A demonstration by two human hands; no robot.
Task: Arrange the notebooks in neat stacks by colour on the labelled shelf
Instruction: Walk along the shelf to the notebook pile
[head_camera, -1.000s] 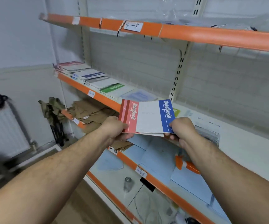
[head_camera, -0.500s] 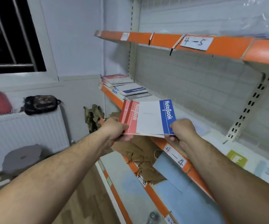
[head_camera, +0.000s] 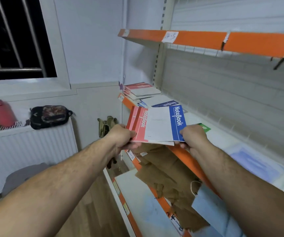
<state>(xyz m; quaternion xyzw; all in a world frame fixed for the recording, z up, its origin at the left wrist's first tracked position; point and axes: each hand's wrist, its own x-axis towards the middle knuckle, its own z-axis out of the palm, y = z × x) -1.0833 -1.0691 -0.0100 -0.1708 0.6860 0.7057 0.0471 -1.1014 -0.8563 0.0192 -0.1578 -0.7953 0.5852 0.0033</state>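
Observation:
My left hand [head_camera: 121,135] grips the left edge of a red notebook [head_camera: 138,124]. My right hand [head_camera: 191,135] grips the right edge of a blue notebook [head_camera: 177,122] that lies over the red one. Both are held in the air just in front of the orange-edged middle shelf [head_camera: 180,153]. At the shelf's far left end sits a stack of red notebooks [head_camera: 141,90], with a stack of blue notebooks [head_camera: 161,102] beside it. A green notebook [head_camera: 205,128] peeks out behind my right hand.
An upper orange shelf [head_camera: 197,39] carries a paper label. Brown paper bags [head_camera: 167,177] and pale blue sheets [head_camera: 204,205] lie on the lower shelf. A radiator [head_camera: 28,147] with a dark bag [head_camera: 49,116] and a red bottle [head_camera: 2,112] stands left, under a barred window.
My view has swung left along the shelf, toward the red and blue stacks at its end. Both hands keep the same hold on the two notebooks.

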